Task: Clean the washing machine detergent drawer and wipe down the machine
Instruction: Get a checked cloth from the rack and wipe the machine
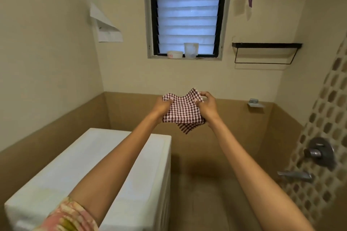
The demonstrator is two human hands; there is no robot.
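Both hands [163, 107] gripping checked woven cloth [183, 111]

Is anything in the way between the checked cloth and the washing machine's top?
Nothing visible: the left hand and right hand hold the cloth in open air beyond the far corner of the washing machine.

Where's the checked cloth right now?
In the head view, the checked cloth is held mid-frame between the left hand and right hand, above and right of the washing machine.
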